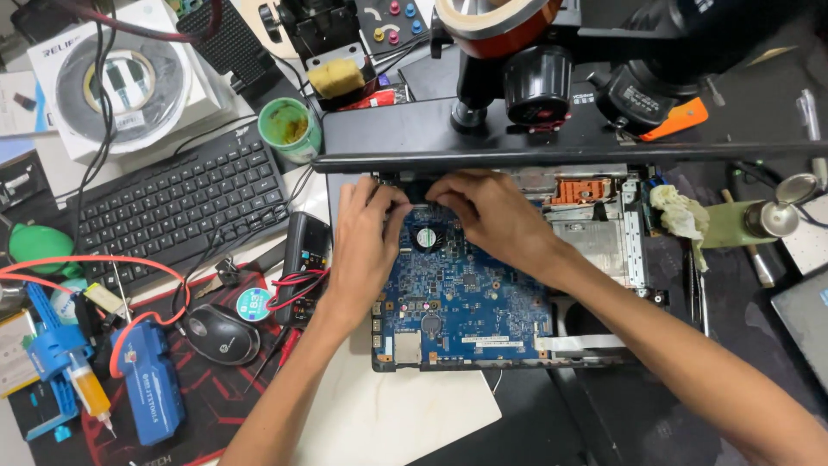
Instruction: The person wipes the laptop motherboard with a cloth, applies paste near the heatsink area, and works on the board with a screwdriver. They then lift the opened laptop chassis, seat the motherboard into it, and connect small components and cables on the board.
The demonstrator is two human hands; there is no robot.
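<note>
Cluttered and dark, the repair bench [604, 423] filled the whole view, with a pale sheet [388, 414] spread at the near edge under both forearms. Near left, on a red and black mat [216, 388], lay a black mouse [222, 333], a blue tool case [151, 393] and a syringe of amber fluid [86, 390]. Just right of the mouse sat a dark multimeter [304, 250] with red leads.

At the centre lay the opened laptop base [604, 250] with its blue motherboard [461, 302] fully exposed, so the covers were already off, yet the board sat in the chassis with a white flat cable [586, 343] at its near right. A small round fan [426, 237] showed between the wrists.

Both hands worked at the board's far edge. The left hand [364, 237] had its fingers curled and pressed together over a dark part there; the right hand [492, 211] reached leftward, fingertips bunched on the same spot. Whether either truly pinched something I could not tell, since the knuckles hid the tips. My judgement: disassembly was well along, with the board itself not lifted out.

Farther left stood a black keyboard [181, 203] and a green cup [289, 128]; beyond the laptop's raised lid [414, 134], a microscope stand [535, 82].
</note>
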